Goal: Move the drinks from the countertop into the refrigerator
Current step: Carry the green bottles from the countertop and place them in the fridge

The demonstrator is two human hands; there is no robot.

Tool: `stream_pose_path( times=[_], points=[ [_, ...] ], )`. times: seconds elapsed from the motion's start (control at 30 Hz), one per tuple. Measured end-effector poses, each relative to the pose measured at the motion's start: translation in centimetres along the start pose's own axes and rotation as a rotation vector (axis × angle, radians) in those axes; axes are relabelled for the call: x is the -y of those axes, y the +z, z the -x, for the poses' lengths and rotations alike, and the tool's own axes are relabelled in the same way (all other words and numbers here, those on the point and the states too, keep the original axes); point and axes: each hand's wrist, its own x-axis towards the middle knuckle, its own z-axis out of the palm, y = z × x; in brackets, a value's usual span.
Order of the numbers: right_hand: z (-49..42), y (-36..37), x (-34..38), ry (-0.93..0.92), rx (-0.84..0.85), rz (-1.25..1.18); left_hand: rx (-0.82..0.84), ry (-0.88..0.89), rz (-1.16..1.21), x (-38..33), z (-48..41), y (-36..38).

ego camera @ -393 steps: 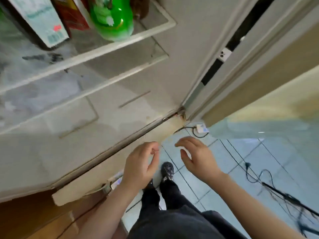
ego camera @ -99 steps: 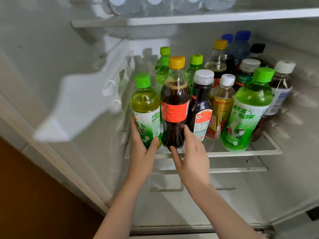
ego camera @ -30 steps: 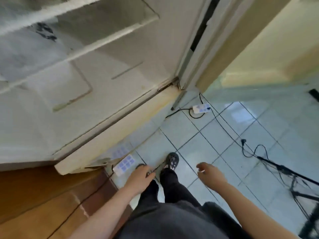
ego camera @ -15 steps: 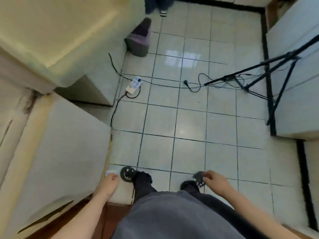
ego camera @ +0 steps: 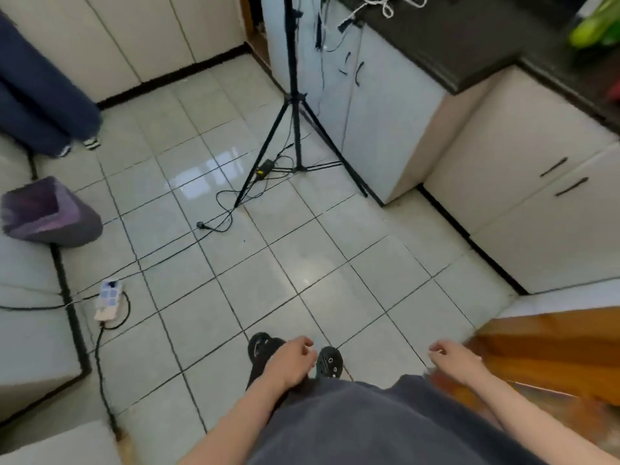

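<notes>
I face the tiled kitchen floor, and the refrigerator is out of view. My left hand [ego camera: 291, 363] hangs low in front of me, fingers loosely curled and holding nothing. My right hand [ego camera: 453, 360] hangs the same way at the right, also holding nothing. At the top right a dark countertop [ego camera: 469, 52] runs above white cabinets. A blurred green drink bottle [ego camera: 593, 30] lies at the countertop's far right end, far from both hands. A red patch shows at the right edge; I cannot tell what it is.
A black tripod [ego camera: 293, 105] with trailing cables stands mid-floor by the cabinets [ego camera: 523, 182]. A purple waste bin [ego camera: 50, 213] sits at the left. A power strip [ego camera: 108, 298] and cords lie on the floor left. Another person's legs [ego camera: 37, 105] stand at the upper left. A wooden surface [ego camera: 553, 350] lies right.
After setting bottles on the fridge shelf, I have turned away from the fridge; the view swung across the floor to the countertop side. Both hands stay low and hold nothing.
</notes>
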Motion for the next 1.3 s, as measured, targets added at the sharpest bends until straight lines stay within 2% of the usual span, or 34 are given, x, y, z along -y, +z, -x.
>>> stream_pose_path(
  times=[0.1,0.27,0.4,0.47,0.57,0.7,0.83,0.97,1.07,1.13,1.2,1.3],
  points=[
    [-0.4,-0.3,-3.5,0.093,-0.041,-0.242,0.052,0.086,-0.193,-5.4,-3.0,-0.6],
    [0.1,3.4,-8.4,0.220,0.016,-0.514,0.223,-0.051,-0.483,-9.7,-9.2,-1.8],
    [-0.1,3.7,-12.3,0.317,0.099,-0.669,0.397,-0.043,-0.776,-15.8,-15.8,-2.0],
    [-0.8,1.9,-14.3,0.423,0.096,-0.758,0.411,0.011,-0.804,-20.5,-19.2,-1.5],
    [-2.7,-2.5,-16.8,0.555,0.025,-0.881,0.388,0.060,-0.637,-29.9,-23.2,0.0],
    [-6.4,-11.4,-19.2,0.639,-0.083,-0.962,0.333,0.234,-0.662,-44.2,-27.3,1.7],
    [-10.0,-20.6,-19.6,0.556,-0.277,-0.994,0.276,0.400,-0.709,-55.6,-30.3,2.5],
    [-13.6,-27.5,-19.4,0.482,-0.347,-1.193,0.273,0.410,-0.644,-61.8,-32.7,3.3],
    [-16.9,-32.6,-19.5,0.388,-0.367,-1.246,0.331,0.359,-0.438,-63.2,-33.9,3.7],
    [-19.1,-36.9,-19.7,0.296,-0.468,-1.218,0.317,0.318,-0.276,-64.1,-34.2,3.6],
    [-20.9,-42.4,-19.8,0.184,-0.598,-1.161,0.261,0.268,-0.129,-65.6,-34.5,2.9],
    [-22.0,-51.9,-20.0,-0.052,-0.847,-1.074,0.089,0.266,0.068,-69.4,-35.0,1.0]
  ],
)
